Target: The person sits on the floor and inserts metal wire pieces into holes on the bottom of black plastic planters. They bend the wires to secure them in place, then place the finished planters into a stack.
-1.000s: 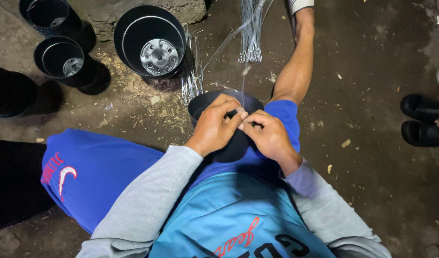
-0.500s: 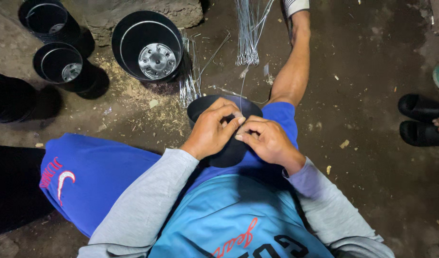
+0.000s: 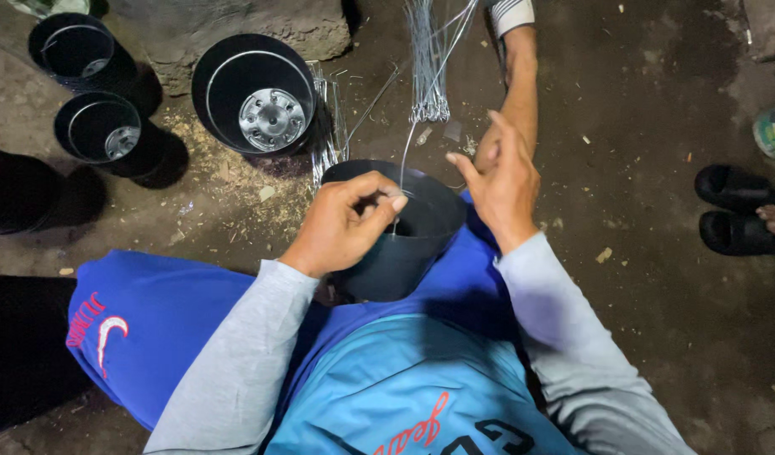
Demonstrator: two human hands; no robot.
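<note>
My left hand [image 3: 345, 221] pinches a thin wire [image 3: 402, 160] at the rim of the black pot [image 3: 404, 244] resting on my lap. My right hand [image 3: 504, 181] hovers beside the pot's far rim, fingers spread, holding nothing. The wire bundle [image 3: 428, 59] lies on the ground beyond the pot.
</note>
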